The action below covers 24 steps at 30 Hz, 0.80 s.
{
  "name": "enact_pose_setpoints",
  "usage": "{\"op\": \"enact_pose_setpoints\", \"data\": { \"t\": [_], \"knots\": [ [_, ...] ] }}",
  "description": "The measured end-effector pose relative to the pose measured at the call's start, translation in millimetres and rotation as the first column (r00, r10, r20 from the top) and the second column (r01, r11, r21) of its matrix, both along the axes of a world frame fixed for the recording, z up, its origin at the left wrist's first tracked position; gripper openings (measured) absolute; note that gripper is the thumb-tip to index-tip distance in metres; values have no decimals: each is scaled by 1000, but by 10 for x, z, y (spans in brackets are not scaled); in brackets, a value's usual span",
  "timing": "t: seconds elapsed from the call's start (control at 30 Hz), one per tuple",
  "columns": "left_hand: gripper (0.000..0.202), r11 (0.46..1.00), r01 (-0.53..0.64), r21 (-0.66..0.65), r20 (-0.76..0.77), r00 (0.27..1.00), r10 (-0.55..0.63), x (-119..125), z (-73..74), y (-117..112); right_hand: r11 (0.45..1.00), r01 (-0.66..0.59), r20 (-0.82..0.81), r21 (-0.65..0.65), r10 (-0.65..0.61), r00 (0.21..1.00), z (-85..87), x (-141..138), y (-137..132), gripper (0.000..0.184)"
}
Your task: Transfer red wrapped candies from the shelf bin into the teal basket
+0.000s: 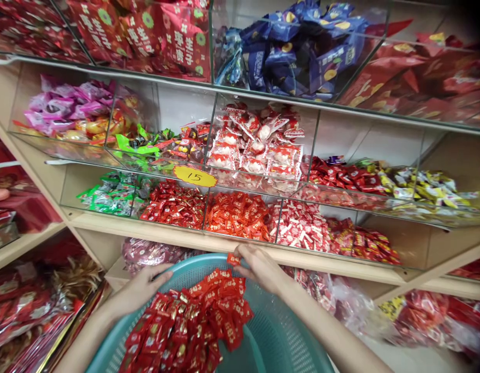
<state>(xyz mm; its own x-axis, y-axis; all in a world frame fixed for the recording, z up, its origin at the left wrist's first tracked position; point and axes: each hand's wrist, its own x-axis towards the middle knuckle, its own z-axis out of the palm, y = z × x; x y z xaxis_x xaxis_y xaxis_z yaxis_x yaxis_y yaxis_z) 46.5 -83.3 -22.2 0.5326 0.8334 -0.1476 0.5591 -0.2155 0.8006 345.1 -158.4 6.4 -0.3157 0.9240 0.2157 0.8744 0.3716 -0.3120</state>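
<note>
A teal plastic basket with perforated walls is below me, holding a heap of red-wrapped candies. At its far left rim, my left hand is closed on the edge, its thumb toward the inside. Over the far rim, my right hand pinches a small red candy packet between thumb and fingers. Just beyond that hand, a shelf bin of similar orange-red packets sits in the lowest row of clear dividers.
Clear-walled shelves rise ahead, with blue packets, purple candies and white-and-red sweets. A yellow price tag reads 15. Below the wooden shelf edge lie bagged goods; more packages stand at left.
</note>
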Motion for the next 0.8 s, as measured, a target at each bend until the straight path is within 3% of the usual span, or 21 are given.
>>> {"op": "enact_pose_setpoints", "data": {
  "t": [0.2,0.33,0.5,0.63,0.73,0.8],
  "knots": [
    [52,1000,16,-1,14,1000,-16,6,-10,4,997,-2,139,-78,13,990,-212,-35,-29,16],
    [51,1000,-5,16,21,1000,5,-15,-50,21,995,-20,215,-97,41,976,-246,-75,-4,6],
    [53,1000,15,-6,30,999,-15,-47,-115,49,998,7,278,-62,11,961,-259,-132,-18,8],
    [50,1000,10,6,40,999,-10,-47,-123,51,1000,12,211,-2,-12,978,-98,-70,36,16],
    [50,1000,-9,23,27,1000,8,-36,-105,42,995,82,176,50,-90,980,180,52,186,20],
    [50,1000,-5,20,24,1000,5,-31,-93,37,984,149,246,93,-168,955,376,137,322,19]
  ]
}}
